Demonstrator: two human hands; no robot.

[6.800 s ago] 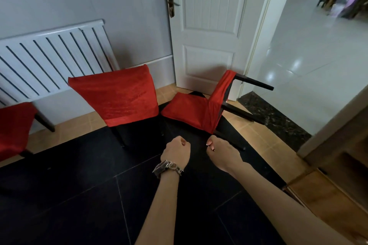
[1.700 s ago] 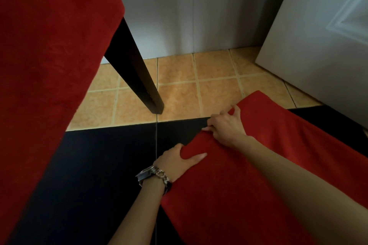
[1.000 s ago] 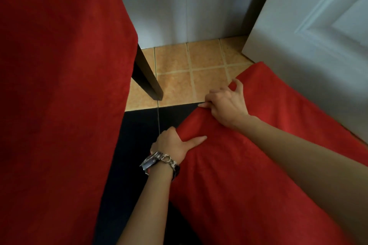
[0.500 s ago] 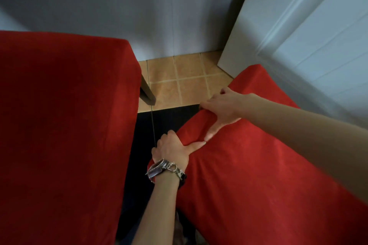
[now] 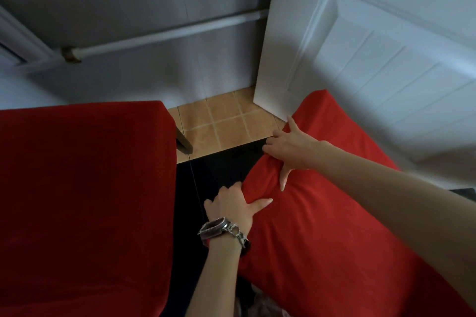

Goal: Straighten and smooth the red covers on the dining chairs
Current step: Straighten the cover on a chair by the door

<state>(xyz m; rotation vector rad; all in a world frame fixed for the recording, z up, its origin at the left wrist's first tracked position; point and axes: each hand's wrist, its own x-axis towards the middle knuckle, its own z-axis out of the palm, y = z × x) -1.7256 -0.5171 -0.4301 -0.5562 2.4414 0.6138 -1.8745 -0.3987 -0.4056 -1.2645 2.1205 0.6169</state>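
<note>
Where its edge bunches into soft folds, the right red cover (image 5: pixel 334 234) by the white door (image 5: pixel 373 54) is gripped by both hands: left hand (image 5: pixel 231 210) with thumb on top, right hand (image 5: pixel 292 149) farther along. The left red cover (image 5: pixel 85 201) lies smooth.

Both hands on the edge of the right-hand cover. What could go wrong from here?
1. Fabric is bunched between the left hand and right hand on the right cover; an uneven pull may set a crease.
2. Its far corner sits by the door; a hard tug could knock against it.
3. The bracelet could snag the cloth.
</note>
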